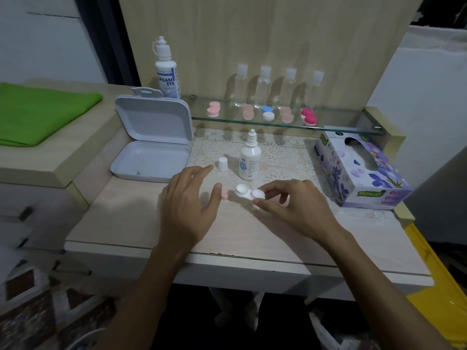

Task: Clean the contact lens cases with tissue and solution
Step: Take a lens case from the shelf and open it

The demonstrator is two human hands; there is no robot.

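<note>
A pale surface [141, 223] carries a lace mat [283, 157]; left of the mat lies an open white box [151, 157]; right of it a tissue box [364, 170]; on it stand a solution bottle [249, 160] and cap [222, 163]

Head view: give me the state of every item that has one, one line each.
small solution bottle: upright, uncapped
white cap: off, standing beside bottle
white lens case: both wells open, pinched by right hand
left hand: open, holding nothing
pink lid: off, on table
plastic box: lid open
large bottle: capped
tissue box: opened
</note>
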